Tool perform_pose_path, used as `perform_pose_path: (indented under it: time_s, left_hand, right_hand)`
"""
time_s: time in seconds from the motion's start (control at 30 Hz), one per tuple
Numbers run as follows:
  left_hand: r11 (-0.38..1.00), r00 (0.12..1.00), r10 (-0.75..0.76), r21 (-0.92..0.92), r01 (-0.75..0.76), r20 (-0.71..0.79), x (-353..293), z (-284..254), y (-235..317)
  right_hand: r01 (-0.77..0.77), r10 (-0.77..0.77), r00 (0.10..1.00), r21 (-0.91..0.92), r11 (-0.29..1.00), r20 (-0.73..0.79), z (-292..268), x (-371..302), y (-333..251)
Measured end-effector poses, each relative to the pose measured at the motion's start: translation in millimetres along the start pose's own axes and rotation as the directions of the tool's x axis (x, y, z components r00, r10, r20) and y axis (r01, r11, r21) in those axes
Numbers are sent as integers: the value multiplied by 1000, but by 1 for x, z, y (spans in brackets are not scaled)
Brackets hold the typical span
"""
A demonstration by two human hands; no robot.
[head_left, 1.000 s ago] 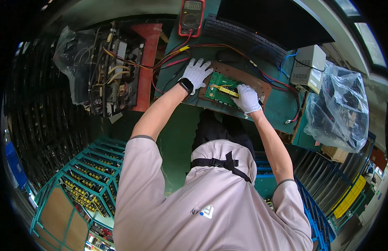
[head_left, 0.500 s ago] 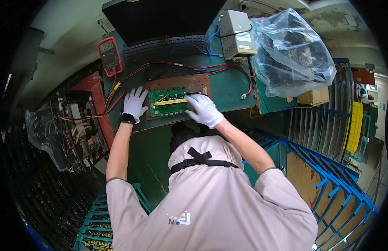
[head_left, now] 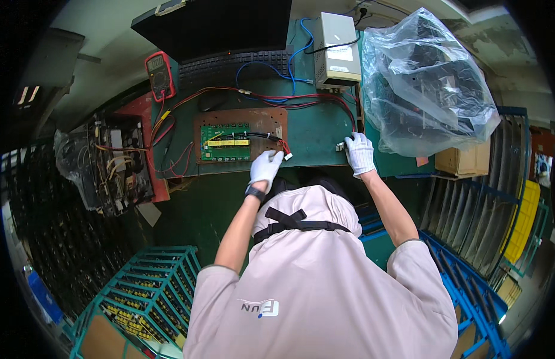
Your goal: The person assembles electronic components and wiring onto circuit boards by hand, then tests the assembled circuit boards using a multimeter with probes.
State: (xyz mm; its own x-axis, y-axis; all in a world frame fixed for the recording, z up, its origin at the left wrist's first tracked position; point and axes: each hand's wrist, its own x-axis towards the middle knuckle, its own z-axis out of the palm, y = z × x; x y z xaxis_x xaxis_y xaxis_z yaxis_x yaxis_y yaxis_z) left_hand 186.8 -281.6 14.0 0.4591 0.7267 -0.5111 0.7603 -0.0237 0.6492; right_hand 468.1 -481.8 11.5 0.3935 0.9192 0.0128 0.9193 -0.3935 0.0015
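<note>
A green circuit board (head_left: 225,152) with a row of yellow parts lies on a brown base plate (head_left: 271,118). Black and red wires run from its right side to a small white connector (head_left: 288,157). My left hand (head_left: 265,168), in a white glove, is closed with its fingertips on that connector, at the plate's front right corner. Farther right, my gloved right hand (head_left: 361,155) pinches the pale connector (head_left: 341,146) at the end of a red and black cable (head_left: 343,102). The two connectors are apart. Part of the right hand's grip is hidden.
Behind stand a dark monitor (head_left: 217,27), a keyboard (head_left: 199,76) and a grey-white power box (head_left: 338,51). A red multimeter (head_left: 160,75) is at the left. Clear plastic sheeting (head_left: 427,84) covers equipment at the right, beside a cardboard box (head_left: 463,158). Opened electronics (head_left: 119,164) sit far left.
My left hand has left the plate's left side and come to the board's wire end. My right hand has moved off the board to the right and taken the cable's connector.
</note>
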Motion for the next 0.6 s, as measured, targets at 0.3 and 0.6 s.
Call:
perform_pose_path:
  time_s: [0.3,0.6]
  left_hand:
    - [931,927,-329,-228,285,-181,35,91,-31]
    - [-197,855,-49,-844,499,517,0,64,28]
  right_hand:
    - [67,-281,931,649,758,233,-59,40,-22]
    - [-416,-484,677,831,369,554,-64,37,-55]
